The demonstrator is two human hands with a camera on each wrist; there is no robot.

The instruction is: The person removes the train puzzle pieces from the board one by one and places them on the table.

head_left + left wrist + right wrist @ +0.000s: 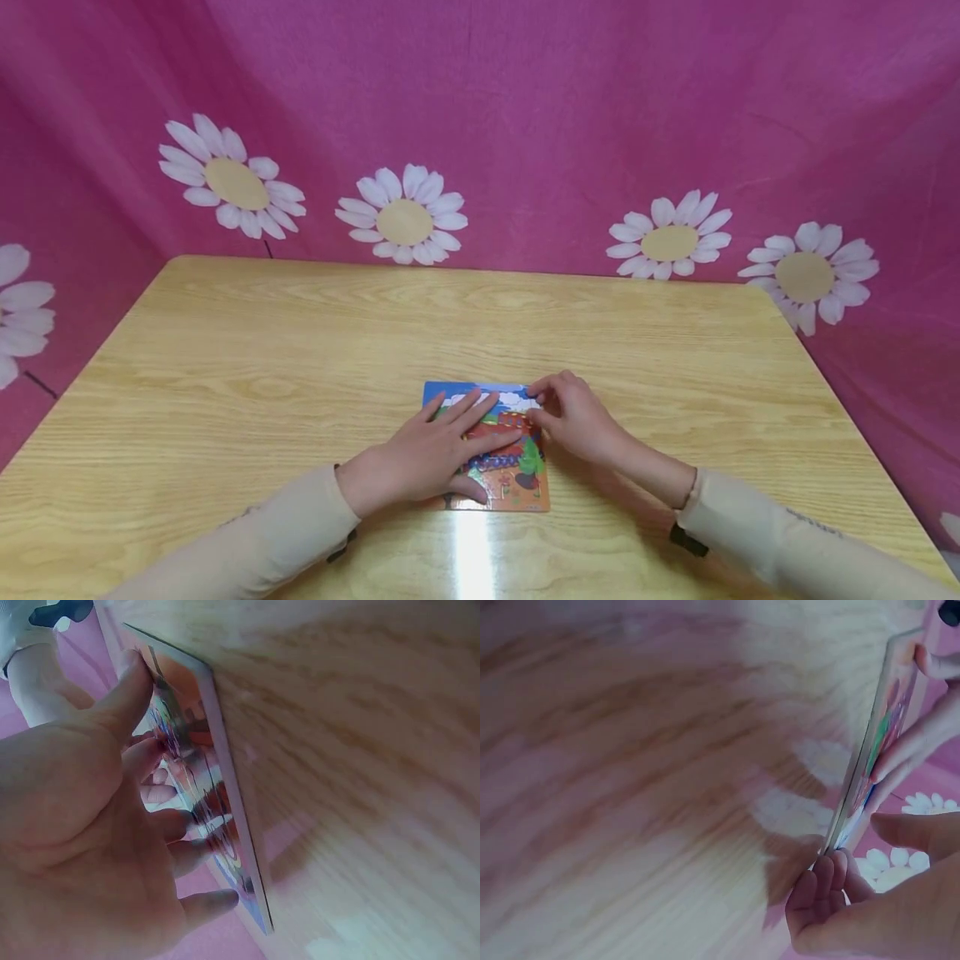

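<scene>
A colourful jigsaw puzzle [529, 492] in a flat tray lies on the wooden table, with blue sky, white clouds, a green plant and orange ground in its picture. Across its left and middle part my left hand [423, 454] rests with spread fingers, hiding much of the picture. My right hand [581, 421] is at the upper right corner, its thumb and index finger bent onto that edge. In the right wrist view, the other fingers [823, 889] curl beside the corner of the puzzle [877, 742]. Any single piece under the right fingertips is hidden.
The wooden table [300, 333] extends around the puzzle on all sides. Behind it hangs a pink curtain [525, 125] with large white daisies. Dark bands circle both wrists at the cuffs of the light sleeves [255, 533]. A bright reflection lies on the table below the puzzle.
</scene>
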